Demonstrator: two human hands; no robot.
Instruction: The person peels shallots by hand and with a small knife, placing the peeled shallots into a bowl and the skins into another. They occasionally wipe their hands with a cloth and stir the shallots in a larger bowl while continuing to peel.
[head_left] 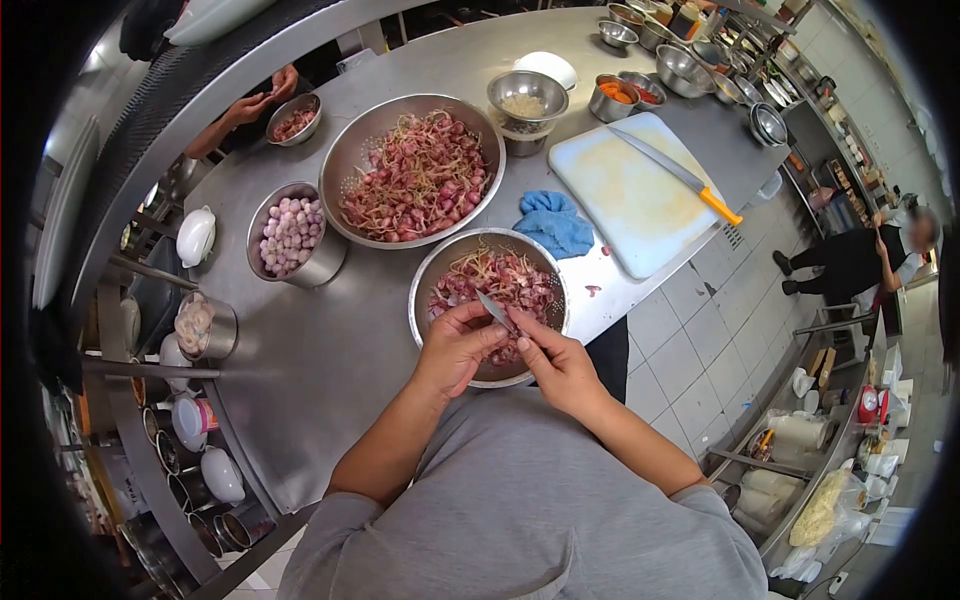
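Note:
My left hand (455, 350) is closed, fingertips pinched over the metal colander (418, 308) in front of me. My right hand (562, 372) meets it there, closed on a small knife (492, 306) whose blade points up and to the left. A reddish shallot appears between my fingertips, mostly covered by them. Below, the colander holds shallots (520, 283) with stringy roots and skins. Just beyond stands a larger perforated colander (336, 190) heaped with rooted red shallots (420, 175).
To the left is a metal pot (325, 262) of peeled pale bulbs. A blue cloth (553, 224) lies beside a white cutting board (610, 210) bearing a yellow-handled knife (718, 206). Another person's hands (265, 97) are near a bowl (292, 122) across the table; a person (855, 255) stands far right.

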